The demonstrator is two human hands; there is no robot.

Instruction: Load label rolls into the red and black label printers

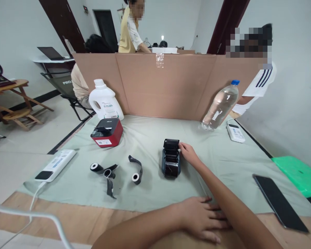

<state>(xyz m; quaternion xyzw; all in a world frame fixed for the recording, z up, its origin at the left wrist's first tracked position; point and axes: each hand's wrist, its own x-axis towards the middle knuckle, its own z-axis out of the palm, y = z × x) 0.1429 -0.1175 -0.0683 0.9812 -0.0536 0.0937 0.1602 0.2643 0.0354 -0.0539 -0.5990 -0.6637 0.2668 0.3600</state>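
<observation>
A small dark portable printer (171, 159) stands on the cloth with its lid flipped up and shiny black material in its bay. At the right edge of that raised lid, my right hand (188, 153) is closed, thumb and fingertips pinching it. My left hand (202, 218) lies palm down at the front edge of the table, fingers spread, holding nothing. It is partly beneath my right forearm. Left of the printer are small rolls of black tape on pale cores: one roll (136, 177) with a curled tail, another roll (95, 167), and a loose roll (109, 174) beside it.
A red-and-black box-shaped device (107, 132) and a white jug (105, 102) stand back left. A water bottle (221, 105) leans against the cardboard screen (163, 90). White power banks (56, 166) (235, 132) lie at both sides, a phone (280, 202) at front right. People are beyond.
</observation>
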